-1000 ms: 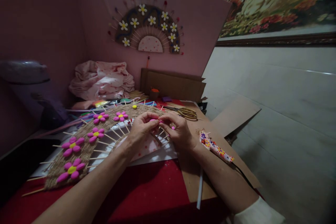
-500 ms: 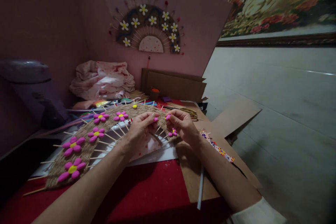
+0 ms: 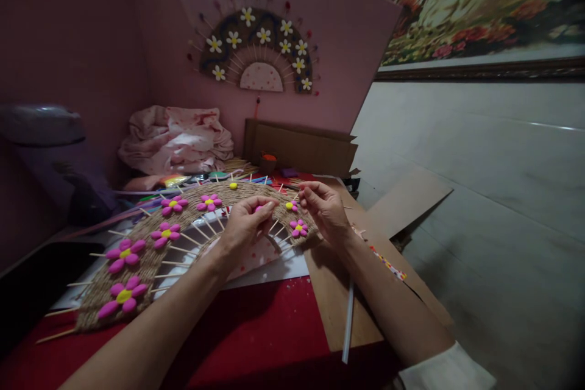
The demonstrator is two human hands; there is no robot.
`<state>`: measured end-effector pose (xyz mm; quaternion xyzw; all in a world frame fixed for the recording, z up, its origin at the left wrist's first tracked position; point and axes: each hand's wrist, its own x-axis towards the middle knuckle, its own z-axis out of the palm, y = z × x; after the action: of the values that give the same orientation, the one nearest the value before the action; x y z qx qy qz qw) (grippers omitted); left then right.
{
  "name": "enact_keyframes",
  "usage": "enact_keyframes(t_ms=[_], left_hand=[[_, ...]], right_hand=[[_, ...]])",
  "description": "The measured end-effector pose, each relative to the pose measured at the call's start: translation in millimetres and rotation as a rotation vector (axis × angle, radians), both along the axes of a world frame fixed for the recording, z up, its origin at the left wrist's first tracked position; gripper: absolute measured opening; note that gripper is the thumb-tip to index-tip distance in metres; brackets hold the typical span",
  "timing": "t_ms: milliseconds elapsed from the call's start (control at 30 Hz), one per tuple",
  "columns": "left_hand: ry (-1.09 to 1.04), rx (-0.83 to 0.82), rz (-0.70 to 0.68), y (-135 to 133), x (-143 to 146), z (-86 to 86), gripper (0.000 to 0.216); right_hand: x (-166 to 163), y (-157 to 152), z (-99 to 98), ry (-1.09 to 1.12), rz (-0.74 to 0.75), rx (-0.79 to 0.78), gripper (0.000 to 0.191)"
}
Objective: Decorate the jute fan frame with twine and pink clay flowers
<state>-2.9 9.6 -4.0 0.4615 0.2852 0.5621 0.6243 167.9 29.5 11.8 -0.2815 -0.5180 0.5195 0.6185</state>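
A fan-shaped craft of woven twine on wooden sticks point(image 3: 187, 219) lies across the table, dotted with pink clay flowers point(image 3: 123, 296) that have yellow centers. My left hand point(image 3: 249, 222) hovers over its inner edge, closed on a bit of pink clay point(image 3: 259, 209) that shows between the fingers. Over the right end of the fan is my right hand point(image 3: 325, 210), thumb and fingertips pinched together; whatever they hold, if anything, is too small to make out. Just left of these fingertips sits a yellow center with pink beside it point(image 3: 291, 206). Another yellow dot point(image 3: 233, 186) lies at the fan's top.
A finished-looking fan with white flowers point(image 3: 262, 36) hangs on the pink board behind. Crumpled pink cloth point(image 3: 178, 140), cardboard pieces point(image 3: 301, 146) and a small pot with orange on top point(image 3: 269, 161) stand at the back. A clear stick point(image 3: 348, 323) lies near the front edge.
My right hand has moved slightly up and away from my left. Pink clay that was at its fingertips now shows beside the yellow center on the fan. My left hand keeps its pink clay.
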Motion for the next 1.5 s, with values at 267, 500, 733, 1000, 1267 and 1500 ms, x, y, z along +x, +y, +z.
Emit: enact_keyframes(t_ms=[267,500,733,1000,1267,1500], left_hand=[[0.123,0.028,0.055,1.5,0.3,-1.1,0.029],[0.078,0.030,0.047,-2.9,0.4,3.3,0.031],[0.036,0.023,0.038,-1.7,-0.3,1.2,0.023],[0.051,0.004,0.042,-1.1,-0.2,0.1,0.024],[0.121,0.057,0.065,-1.7,0.3,1.2,0.028],[0.167,0.094,0.035,-4.1,2.3,0.3,0.032]], right_hand=[[8.4,7.3,0.5,-0.011,-0.033,0.013,0.024],[5.5,4.1,0.4,-0.039,-0.025,-0.012,0.028],[7.9,8.3,-3.3,-0.099,-0.082,0.043,0.030],[7.0,10.8,-7.1,-0.111,-0.109,0.073,0.025],[0.9,4.6,-9.0,-0.191,0.002,0.103,0.019],[-5.7,-7.2,-5.5,-0.356,-0.048,0.294,0.016]])
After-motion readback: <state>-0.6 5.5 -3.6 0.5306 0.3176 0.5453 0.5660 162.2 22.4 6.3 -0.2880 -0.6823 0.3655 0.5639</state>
